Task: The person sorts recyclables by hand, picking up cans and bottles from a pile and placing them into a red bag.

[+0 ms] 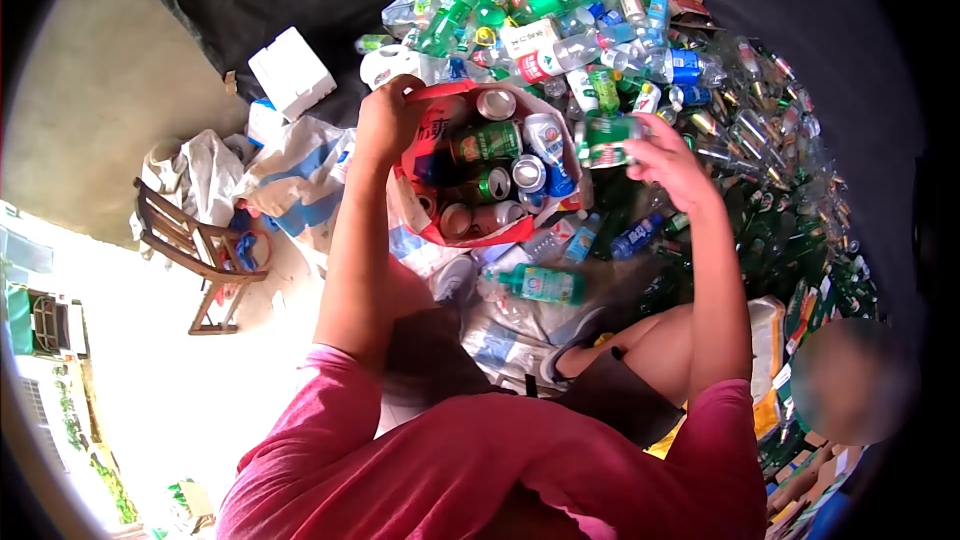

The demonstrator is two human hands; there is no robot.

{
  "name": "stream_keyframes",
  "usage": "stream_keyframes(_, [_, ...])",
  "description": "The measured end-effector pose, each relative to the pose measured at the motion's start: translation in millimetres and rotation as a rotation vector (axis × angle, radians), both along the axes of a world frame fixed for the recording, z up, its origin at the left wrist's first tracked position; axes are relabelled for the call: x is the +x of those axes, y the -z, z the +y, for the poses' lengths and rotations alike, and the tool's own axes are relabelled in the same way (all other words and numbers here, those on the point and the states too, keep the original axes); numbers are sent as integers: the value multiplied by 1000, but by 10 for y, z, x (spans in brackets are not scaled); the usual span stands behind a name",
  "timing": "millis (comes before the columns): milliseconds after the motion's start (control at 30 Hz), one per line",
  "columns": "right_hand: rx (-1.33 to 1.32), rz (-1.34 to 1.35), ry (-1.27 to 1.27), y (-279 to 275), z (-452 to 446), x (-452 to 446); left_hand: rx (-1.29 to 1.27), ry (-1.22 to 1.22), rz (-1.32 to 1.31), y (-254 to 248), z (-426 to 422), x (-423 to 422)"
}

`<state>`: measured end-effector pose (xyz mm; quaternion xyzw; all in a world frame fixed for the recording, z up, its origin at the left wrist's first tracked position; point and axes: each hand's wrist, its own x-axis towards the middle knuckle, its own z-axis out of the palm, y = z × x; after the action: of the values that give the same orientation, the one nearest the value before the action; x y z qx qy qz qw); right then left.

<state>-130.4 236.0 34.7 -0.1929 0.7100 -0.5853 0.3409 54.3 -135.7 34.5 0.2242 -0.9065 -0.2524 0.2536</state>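
Observation:
A red bag stands in front of me with its mouth up, full of drink cans. Among them are a green can and a white-and-blue can. My left hand is closed on the bag's upper left rim. Just off the bag's right side, my right hand grips a green drink can between thumb and fingers. Below the bag lies a green plastic bottle, close to my legs.
A large heap of plastic bottles rises behind the bag, with glass bottles along the right. On the left are a wooden chair, woven sacks and a white foam box. Another person is at the lower right.

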Motion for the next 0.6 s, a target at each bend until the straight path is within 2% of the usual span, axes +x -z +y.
stream_keyframes(133, [-211,-96,-92,100,-719,641,8,36,45,-27,-179,106])
stream_keyframes(300, [-396,-178,-142,216,-1348,874,-54,0,39,-45,-307,166])
stream_keyframes(367, [-314,-121,-95,187,-1515,920,-66,18,47,-52,-312,180])
stream_keyframes(500, [-355,-102,-92,442,-1851,1005,-33,49,95,-116,-234,162])
stream_keyframes(600, [-355,-65,-12,383,-2083,1194,-16,51,74,-219,-126,132])
